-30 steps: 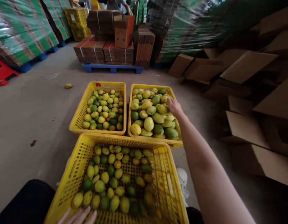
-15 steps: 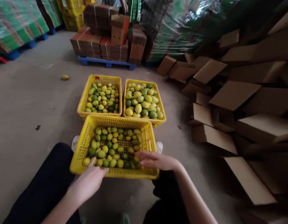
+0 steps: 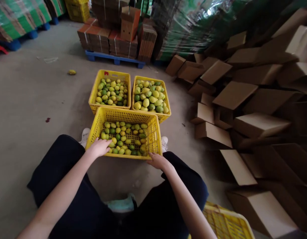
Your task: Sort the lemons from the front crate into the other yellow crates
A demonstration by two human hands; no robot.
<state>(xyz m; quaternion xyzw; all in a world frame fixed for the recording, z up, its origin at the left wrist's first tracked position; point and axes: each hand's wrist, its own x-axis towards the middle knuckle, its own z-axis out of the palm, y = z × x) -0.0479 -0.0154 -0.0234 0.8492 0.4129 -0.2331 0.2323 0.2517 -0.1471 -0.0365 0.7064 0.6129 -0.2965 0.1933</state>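
Observation:
A yellow plastic crate (image 3: 154, 137) stands between my feet with a loose layer of green and yellow lemons (image 3: 121, 142) in it. My left hand (image 3: 100, 147) reaches over the crate's front left side, its fingers stretched toward the nearest lemons. At the front right corner, my right hand (image 3: 157, 161) lies on the rim with its fingers extended and no lemon visible in it. Behind stand two more yellow crates: the left one (image 3: 92, 94) and the right one (image 3: 168, 106), which is piled higher with larger fruit.
Cardboard boxes (image 3: 235, 94) lie heaped along the right. A blue pallet (image 3: 116, 60) at the back bears bundled cartons (image 3: 97, 36). One yellow fruit (image 3: 72, 72) lies on the floor at left. Another yellow crate (image 3: 225, 222) is at lower right.
My view has shifted, and the crates appear higher and smaller. My right hand has drawn back from the lemons to the front right rim. My left hand remains over the front left.

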